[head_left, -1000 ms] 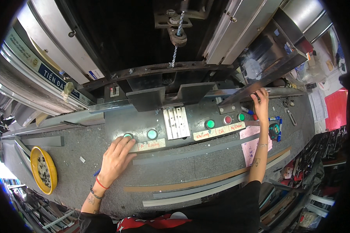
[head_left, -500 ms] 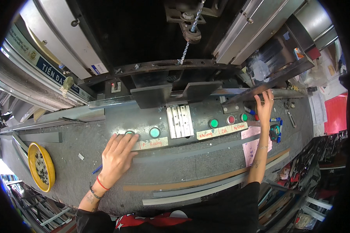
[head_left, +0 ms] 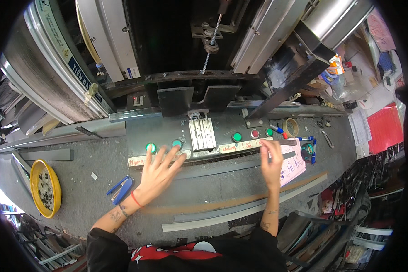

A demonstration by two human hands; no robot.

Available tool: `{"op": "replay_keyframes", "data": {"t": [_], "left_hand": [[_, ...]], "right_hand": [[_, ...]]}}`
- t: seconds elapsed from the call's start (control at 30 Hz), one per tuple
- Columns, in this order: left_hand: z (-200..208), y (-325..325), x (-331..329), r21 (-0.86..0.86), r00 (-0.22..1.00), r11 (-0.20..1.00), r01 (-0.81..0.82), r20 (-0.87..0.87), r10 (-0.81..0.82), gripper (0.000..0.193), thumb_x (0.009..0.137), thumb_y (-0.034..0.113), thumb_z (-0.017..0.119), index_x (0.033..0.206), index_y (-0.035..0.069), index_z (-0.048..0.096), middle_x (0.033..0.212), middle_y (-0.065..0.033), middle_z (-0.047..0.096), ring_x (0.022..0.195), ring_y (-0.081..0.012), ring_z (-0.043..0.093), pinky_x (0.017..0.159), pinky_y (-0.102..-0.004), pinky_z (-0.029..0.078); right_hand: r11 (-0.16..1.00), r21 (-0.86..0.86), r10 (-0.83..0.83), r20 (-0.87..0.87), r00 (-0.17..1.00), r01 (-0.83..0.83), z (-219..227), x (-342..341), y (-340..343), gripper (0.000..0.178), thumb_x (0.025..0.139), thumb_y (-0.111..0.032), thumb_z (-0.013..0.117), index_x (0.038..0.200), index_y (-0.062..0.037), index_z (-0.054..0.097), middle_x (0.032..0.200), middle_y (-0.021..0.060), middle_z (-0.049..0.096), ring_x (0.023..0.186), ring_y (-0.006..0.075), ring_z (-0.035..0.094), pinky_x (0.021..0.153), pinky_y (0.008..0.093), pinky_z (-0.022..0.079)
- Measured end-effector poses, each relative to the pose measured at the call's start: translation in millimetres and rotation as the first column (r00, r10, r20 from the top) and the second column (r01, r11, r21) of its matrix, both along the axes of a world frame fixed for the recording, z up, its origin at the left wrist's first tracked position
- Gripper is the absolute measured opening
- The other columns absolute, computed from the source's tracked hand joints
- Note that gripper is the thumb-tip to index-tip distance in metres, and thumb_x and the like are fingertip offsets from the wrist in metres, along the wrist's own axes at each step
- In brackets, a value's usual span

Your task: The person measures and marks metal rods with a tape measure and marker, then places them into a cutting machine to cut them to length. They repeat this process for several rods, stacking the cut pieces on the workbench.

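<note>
My left hand point(head_left: 158, 174) is spread over the left part of a dark control panel, holding nothing. Its fingertips are close to two green push buttons, the left one point(head_left: 150, 148) and the right one point(head_left: 177, 144); contact cannot be made out. My right hand point(head_left: 271, 167) hangs at the panel's front edge with loosely curled fingers and nothing visible in them. It covers the end of a handwritten label strip point(head_left: 233, 148). Just beyond stand a red button point(head_left: 255, 133) and two green ones. A silver grooved metal block point(head_left: 202, 134) sits mid-panel. Above it a drill bit point(head_left: 206, 63) points down.
A yellow basket point(head_left: 58, 190) of small dark parts stands left, with a blue stapler point(head_left: 120, 190) nearer. Long strips point(head_left: 240, 213) lie along the front. At right are pink papers point(head_left: 293, 170), a tape measure point(head_left: 308, 152), markers and a tape roll point(head_left: 290, 128). A dark slanted bar point(head_left: 288, 88) juts out above.
My right hand has come back from beside the slanted bar to the panel's front edge. My left hand has moved right and spread its fingers, uncovering the left green button. The view has shifted.
</note>
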State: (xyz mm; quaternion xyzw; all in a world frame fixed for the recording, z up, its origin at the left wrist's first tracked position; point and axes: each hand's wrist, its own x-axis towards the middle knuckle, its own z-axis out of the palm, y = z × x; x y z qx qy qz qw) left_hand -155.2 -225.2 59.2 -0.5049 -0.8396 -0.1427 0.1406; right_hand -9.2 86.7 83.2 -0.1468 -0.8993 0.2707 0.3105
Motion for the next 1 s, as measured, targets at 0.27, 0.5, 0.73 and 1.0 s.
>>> {"op": "replay_keyframes", "data": {"t": [0.27, 0.5, 0.73, 1.0], "left_hand": [[9, 15, -14, -0.015, 0.993, 0.996, 0.086, 0.082, -0.084, 0.054, 0.076, 0.001, 0.060, 0.129, 0.002, 0.049, 0.121, -0.0135, 0.054, 0.117, -0.0287, 0.049, 0.112, -0.0452, 0.029], [2, -2, 13, 0.187, 0.987, 0.981, -0.049, 0.159, 0.019, 0.058, 0.075, 0.009, 0.072, 0.129, 0.008, 0.050, 0.137, -0.0141, 0.044, 0.124, -0.0357, 0.042, 0.110, -0.0523, 0.028], [6, -29, 66, 0.252, 0.897, 0.958, -0.137, 0.441, 0.012, 0.044, 0.081, 0.009, 0.067, 0.123, 0.009, 0.055, 0.136, -0.0147, 0.042, 0.123, -0.0390, 0.040, 0.105, -0.0507, 0.034], [8, -22, 79, 0.351, 0.819, 0.918, -0.186, 0.571, -0.052, 0.033, 0.084, 0.010, 0.065, 0.117, 0.008, 0.060, 0.133, -0.0125, 0.047, 0.121, -0.0342, 0.042, 0.103, -0.0456, 0.034]], "right_hand": [[0.998, -0.021, -0.051, 0.047, 0.998, 0.052, -20, -22, -21, 0.028, 0.095, -0.012, 0.055, 0.119, 0.0011, 0.057, 0.097, 0.0131, 0.058, 0.080, 0.0227, 0.057, 0.074, 0.0322, 0.046], [0.984, -0.063, -0.163, 0.029, 0.986, 0.165, -17, -35, -18, 0.024, 0.097, -0.020, 0.050, 0.104, 0.0008, 0.061, 0.091, 0.0176, 0.063, 0.080, 0.0337, 0.062, 0.071, 0.0410, 0.047], [0.939, -0.042, -0.334, 0.124, 0.934, 0.341, -23, -49, -15, 0.027, 0.097, -0.024, 0.049, 0.084, -0.0015, 0.058, 0.068, 0.0174, 0.063, 0.066, 0.0387, 0.062, 0.060, 0.0449, 0.045], [0.954, -0.048, -0.301, -0.178, 0.937, 0.297, -56, -43, -16, 0.018, 0.094, -0.017, 0.055, 0.099, -0.0020, 0.064, 0.081, 0.0112, 0.065, 0.067, 0.0218, 0.062, 0.060, 0.0336, 0.047]]}}
